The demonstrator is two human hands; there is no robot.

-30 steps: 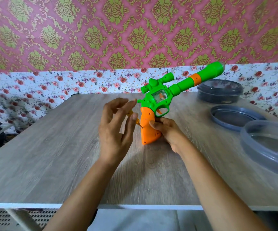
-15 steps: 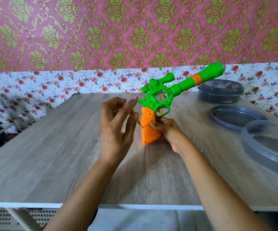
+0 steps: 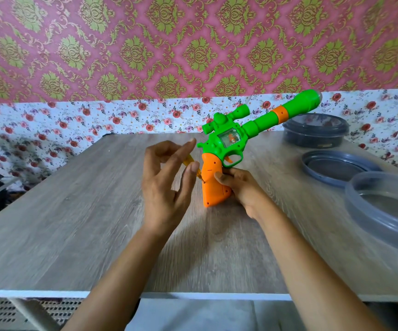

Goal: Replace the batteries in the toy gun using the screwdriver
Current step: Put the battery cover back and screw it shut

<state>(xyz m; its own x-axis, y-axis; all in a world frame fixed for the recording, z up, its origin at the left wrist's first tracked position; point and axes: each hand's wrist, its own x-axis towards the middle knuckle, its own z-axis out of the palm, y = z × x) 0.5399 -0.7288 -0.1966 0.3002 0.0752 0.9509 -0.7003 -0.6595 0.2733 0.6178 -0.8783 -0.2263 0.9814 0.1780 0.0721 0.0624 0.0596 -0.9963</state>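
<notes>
Wooden table (image 3: 73, 235): right hand (image 3: 243, 187) clamps toy gun (image 3: 217, 185); left hand (image 3: 166, 185) pinches screwdriver (image 3: 189, 161); containers (image 3: 315, 130) right.

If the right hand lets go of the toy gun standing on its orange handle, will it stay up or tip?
Likely tips: the toy gun stands on the narrow butt of its orange handle, with the long green barrel slanting up and away. It looks like hollow plastic, so probably light and stiff. Only the right hand steadies it while the left hand works the screwdriver.
</notes>
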